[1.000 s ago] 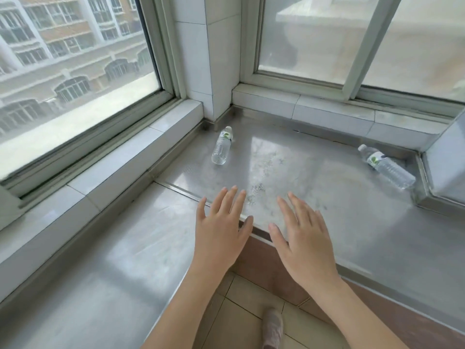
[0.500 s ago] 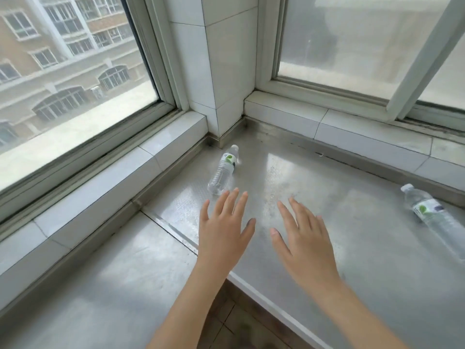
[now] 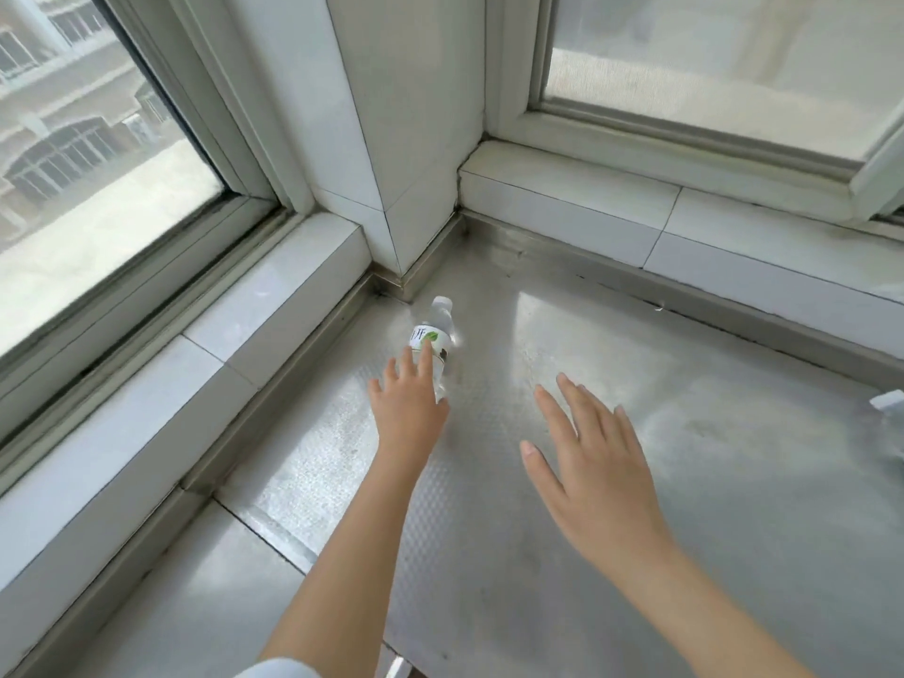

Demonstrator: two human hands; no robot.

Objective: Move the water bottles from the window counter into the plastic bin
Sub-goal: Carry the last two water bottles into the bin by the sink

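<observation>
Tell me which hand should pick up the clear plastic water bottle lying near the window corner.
Left. The left hand is already over the clear plastic water bottle with its fingertips on the label, not yet closed. The right hand hovers open over the bare metal counter, well to the bottle's right.

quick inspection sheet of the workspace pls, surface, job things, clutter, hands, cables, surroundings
surface: metal window counter, worn and glary, bare where visible
job's things: one water bottle lying on its side near the corner pillar; a second bottle only partly visible at the right edge; plastic bin not in view
clutter: nothing seen
grippers: left hand spread over the near bottle, fingers touching it, not closed around it; right hand open, flat above the counter, holding nothing
cables: nothing seen
surroundings: windows on two sides, white tiled sill, tiled corner pillar
</observation>
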